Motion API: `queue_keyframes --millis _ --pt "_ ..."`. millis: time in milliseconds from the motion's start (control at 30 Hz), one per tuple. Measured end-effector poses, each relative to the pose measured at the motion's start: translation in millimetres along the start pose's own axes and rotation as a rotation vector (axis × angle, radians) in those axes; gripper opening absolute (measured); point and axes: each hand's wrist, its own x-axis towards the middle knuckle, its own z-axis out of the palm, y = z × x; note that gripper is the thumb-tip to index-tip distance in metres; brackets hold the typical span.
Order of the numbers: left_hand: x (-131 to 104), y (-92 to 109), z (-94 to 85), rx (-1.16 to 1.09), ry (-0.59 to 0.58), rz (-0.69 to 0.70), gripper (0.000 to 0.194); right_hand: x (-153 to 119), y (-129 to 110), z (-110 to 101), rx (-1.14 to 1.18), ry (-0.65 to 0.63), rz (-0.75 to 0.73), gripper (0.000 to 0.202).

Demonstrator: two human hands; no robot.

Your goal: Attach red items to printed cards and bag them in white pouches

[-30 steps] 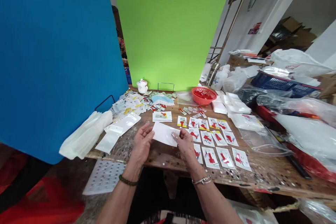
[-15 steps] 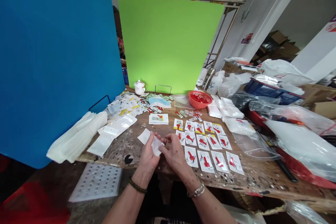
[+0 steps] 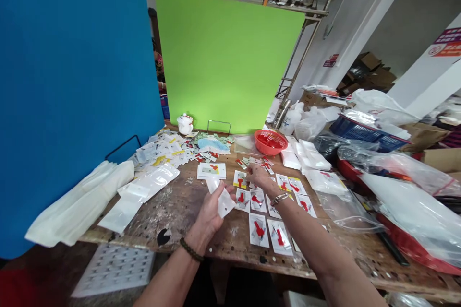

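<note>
My left hand (image 3: 209, 208) is closed around a small white plastic bag (image 3: 224, 201), which sticks out past the fingers at both ends. My right hand (image 3: 260, 176) is stretched forward over the back row of white packets with red pieces (image 3: 258, 230), its fingers curled down beside a packet with a yellow corner (image 3: 240, 179). Whatever the fingertips have between them is too small to make out. Just beyond lie small strips with red pieces (image 3: 266, 165). My right forearm hides part of the packet rows. A stack of white cards (image 3: 211, 171) lies ahead of my left hand.
A red basket (image 3: 271, 142) stands at the back beside white packs (image 3: 306, 156). Loose packets (image 3: 162, 148) and a white lidded cup (image 3: 185, 123) are at the back left. Flat white bags (image 3: 144, 192) lie left; plastic-covered trays (image 3: 414, 201) crowd the right. A green panel (image 3: 230, 62) rises behind.
My right hand has left the white bag and moved forward and right over the packets. My left hand still holds the bag, now tilted. The view has shifted slightly.
</note>
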Motion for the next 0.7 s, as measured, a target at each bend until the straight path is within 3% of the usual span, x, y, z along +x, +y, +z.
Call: queue_keyframes --millis 267,567,700 --pt "39 -2 20.5 0.124 -0.017 -0.029 0.010 0 -17 -1 -0.060 -0.062 0.028 0.033" --pt "48 -4 22.4 0.132 -0.046 -0.058 0.012 13 -11 9 0.051 -0.166 0.029 0.031" --pt "47 -3 22.4 0.135 -0.034 -0.061 0.012 18 -11 3 0.016 -0.108 -0.054 0.030"
